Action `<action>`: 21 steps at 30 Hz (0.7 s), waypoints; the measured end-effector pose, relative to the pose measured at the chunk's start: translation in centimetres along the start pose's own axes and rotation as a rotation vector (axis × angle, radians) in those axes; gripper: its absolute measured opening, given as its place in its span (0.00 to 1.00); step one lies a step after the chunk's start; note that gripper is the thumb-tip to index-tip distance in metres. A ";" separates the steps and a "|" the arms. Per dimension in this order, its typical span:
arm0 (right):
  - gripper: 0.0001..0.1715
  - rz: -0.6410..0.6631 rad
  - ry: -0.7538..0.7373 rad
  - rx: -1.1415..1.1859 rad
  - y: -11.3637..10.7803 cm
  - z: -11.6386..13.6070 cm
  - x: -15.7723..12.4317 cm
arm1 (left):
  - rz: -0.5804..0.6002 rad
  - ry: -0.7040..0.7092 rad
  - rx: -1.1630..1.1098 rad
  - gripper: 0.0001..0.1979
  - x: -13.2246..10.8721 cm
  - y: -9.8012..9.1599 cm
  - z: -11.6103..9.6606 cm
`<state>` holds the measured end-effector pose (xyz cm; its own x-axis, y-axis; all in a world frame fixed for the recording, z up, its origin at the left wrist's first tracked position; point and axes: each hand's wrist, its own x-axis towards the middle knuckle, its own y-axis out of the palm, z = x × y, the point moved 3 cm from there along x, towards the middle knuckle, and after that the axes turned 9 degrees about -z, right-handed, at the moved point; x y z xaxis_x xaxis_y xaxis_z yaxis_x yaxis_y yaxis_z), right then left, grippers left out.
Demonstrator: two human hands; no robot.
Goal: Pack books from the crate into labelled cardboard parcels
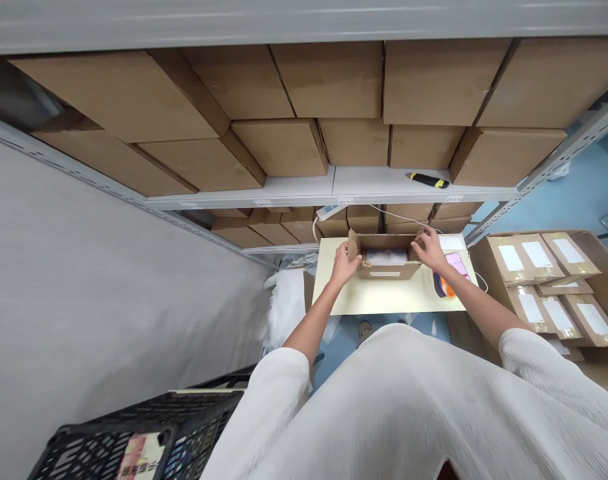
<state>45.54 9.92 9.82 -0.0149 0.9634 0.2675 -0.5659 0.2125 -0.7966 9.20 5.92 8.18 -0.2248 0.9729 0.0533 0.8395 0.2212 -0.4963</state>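
Observation:
A small open cardboard box (387,267) sits on a pale yellow table (379,300), with a white wrapped item (387,257) lying inside it. My left hand (343,263) grips the box's left end flap, fingers closed on the cardboard. My right hand (429,249) holds the right end flap, fingers curled over its edge. Both arms reach forward from white sleeves.
A phone (457,265) and an orange-and-dark device (443,287) lie right of the box. Metal shelves (334,190) hold several brown cartons; a yellow-black utility knife (428,180) rests there. A large carton of taped labelled parcels (549,280) stands at right, a black crate (134,433) at lower left.

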 end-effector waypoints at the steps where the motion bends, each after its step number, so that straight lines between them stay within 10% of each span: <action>1: 0.35 0.005 -0.004 0.002 0.2 -0.1 0.5 | 0.004 0.007 -0.010 0.35 0.0 0.1 -0.1; 14: 0.49 0.258 0.235 0.116 2.7 0.5 5.5 | 0.386 -0.023 0.042 0.28 -0.6 0.8 -1.2; 21: 0.54 0.142 0.262 0.188 2.7 -0.3 4.5 | 0.323 -0.042 0.114 0.38 0.1 1.1 -1.1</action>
<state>44.16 14.89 8.75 0.0935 0.9956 -0.0064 -0.7158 0.0628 -0.6955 10.62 6.37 8.58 0.0213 0.9875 -0.1564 0.8108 -0.1086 -0.5752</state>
